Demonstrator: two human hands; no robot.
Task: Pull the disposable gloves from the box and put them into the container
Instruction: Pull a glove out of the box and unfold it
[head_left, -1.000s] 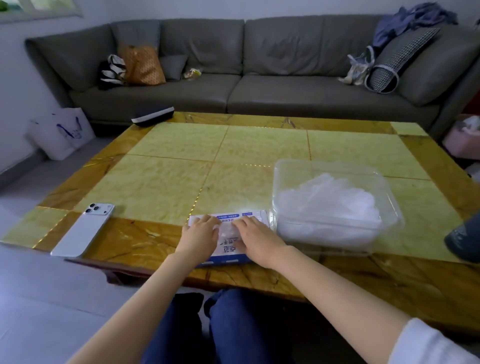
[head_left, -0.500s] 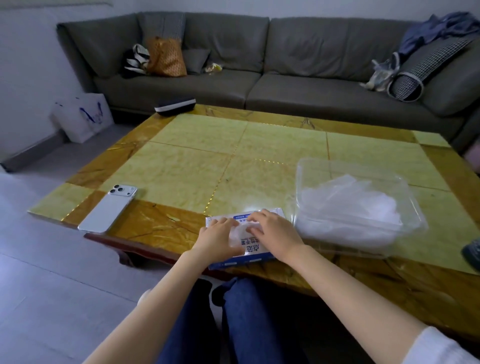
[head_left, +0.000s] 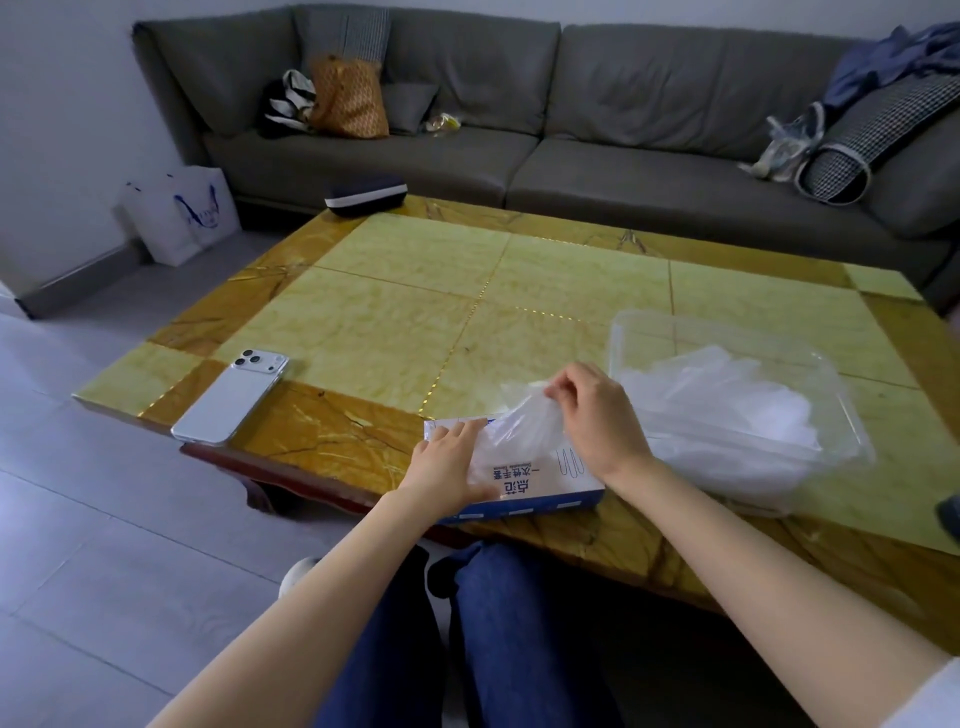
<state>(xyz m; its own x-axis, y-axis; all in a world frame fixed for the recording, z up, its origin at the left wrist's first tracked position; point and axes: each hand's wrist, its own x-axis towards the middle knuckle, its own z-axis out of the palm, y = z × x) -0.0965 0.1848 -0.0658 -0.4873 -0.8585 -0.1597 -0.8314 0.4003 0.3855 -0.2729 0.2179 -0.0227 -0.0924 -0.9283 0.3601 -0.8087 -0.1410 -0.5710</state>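
Observation:
A flat white-and-blue glove box (head_left: 540, 486) lies at the table's near edge. My left hand (head_left: 448, 461) rests on the box's left end with fingers laid flat, holding it down. My right hand (head_left: 592, 415) is raised over the box and pinches a thin clear disposable glove (head_left: 519, 423) whose lower part still hangs into the box opening. Right of the box stands a clear plastic container (head_left: 639, 332) holding a loose heap of clear gloves (head_left: 727, 410).
A white phone (head_left: 231, 397) lies face down at the table's left near corner. A dark case (head_left: 363, 195) sits at the far left edge of the yellow stone table (head_left: 415, 312). A grey sofa (head_left: 571, 156) with bags runs behind. My knees are under the near edge.
My right hand has lifted from the box opening, drawing a glove up and out. My left hand has stayed on the box. The view has shifted left.

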